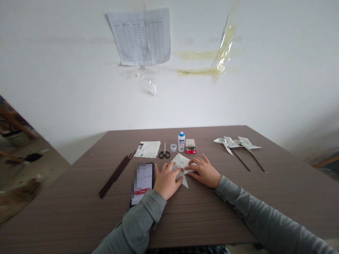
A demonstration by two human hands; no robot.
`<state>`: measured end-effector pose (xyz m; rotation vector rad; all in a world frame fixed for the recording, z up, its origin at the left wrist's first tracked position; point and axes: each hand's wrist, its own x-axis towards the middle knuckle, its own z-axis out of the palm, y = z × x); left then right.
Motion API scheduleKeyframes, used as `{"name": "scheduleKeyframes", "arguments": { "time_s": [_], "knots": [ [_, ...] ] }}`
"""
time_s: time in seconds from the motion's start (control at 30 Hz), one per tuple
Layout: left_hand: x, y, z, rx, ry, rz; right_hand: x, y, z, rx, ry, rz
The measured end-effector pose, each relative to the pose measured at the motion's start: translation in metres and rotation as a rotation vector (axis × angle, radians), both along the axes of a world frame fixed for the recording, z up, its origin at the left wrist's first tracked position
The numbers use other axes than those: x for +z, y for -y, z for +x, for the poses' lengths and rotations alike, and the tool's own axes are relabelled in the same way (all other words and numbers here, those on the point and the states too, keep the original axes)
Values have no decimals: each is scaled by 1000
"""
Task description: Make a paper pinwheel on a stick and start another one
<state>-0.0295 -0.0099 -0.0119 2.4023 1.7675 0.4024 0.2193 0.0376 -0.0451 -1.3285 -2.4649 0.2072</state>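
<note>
Before me on the table is a partly folded paper pinwheel [181, 160] of pale printed paper, its pointed corners sticking out at the top and bottom. My left hand [167, 180] lies over its left side, thumb and fingers pinching the paper near the centre. From the right, my right hand [206, 172] grips the right-hand part with its fingertips. The fingers hide much of the middle. Just behind it stand a white glue bottle [181, 143] with a blue cap and an open red box [191, 148] of small metal pins.
Black-handled scissors [164, 152], a small clear cup [173, 147] and paper sheets [147, 149] lie behind my left hand. A phone [143, 183] and dark sticks [116, 174] are at left. Two finished pinwheels [247, 143] on sticks lie right. A wall [159, 109] borders the table.
</note>
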Motion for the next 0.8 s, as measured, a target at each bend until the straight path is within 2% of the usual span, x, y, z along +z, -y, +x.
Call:
{"name": "scheduleKeyframes", "arguments": {
  "time_s": [0.23, 0.8],
  "knots": [
    [-4, -1, -2, -8, -32, -4, 3, 2, -1, -14, -35, -5],
    [1, -1, -2, -11, -35, -34, 1, 3, -4, -32, -32, -17]
  ]
}}
